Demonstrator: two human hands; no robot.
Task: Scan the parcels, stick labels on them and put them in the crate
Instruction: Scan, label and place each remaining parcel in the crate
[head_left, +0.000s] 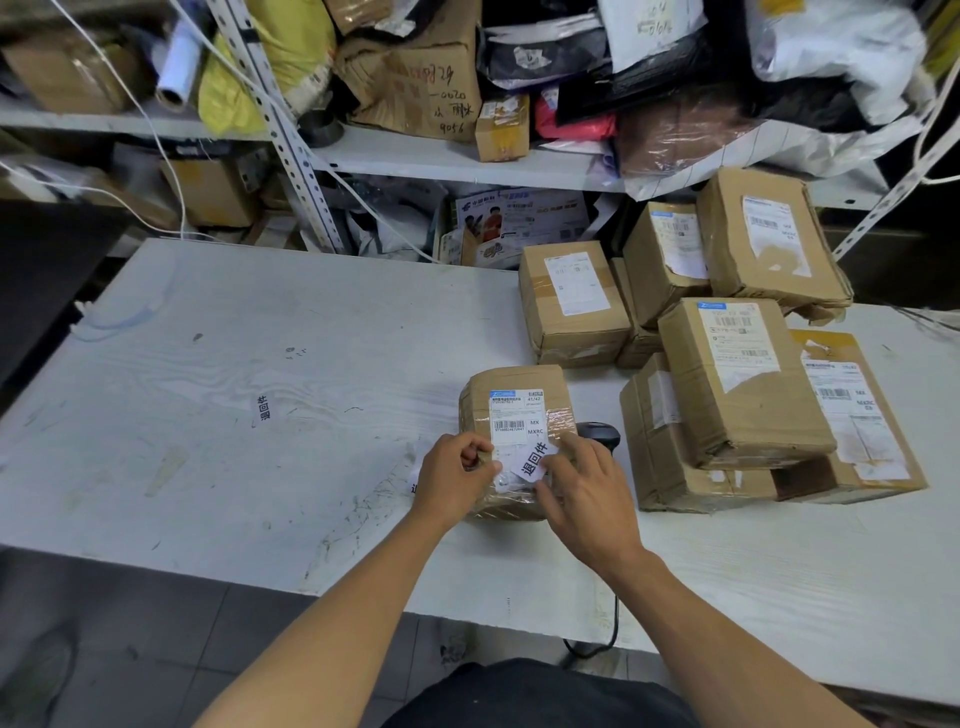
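White table (234, 364), and my left hand (457, 475) pinches the small label (532, 460) on the parcel (519, 405) lying mid-table; my right hand (587, 493) presses it with straight fingers. A crooked stick could cover the barcode. Parcels (737, 364) wait further right.

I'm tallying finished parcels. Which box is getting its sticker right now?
The small box standing alone nearest the person, both hands on it, a white sticker at its near end. The other boxes sit stacked to the right, untouched.
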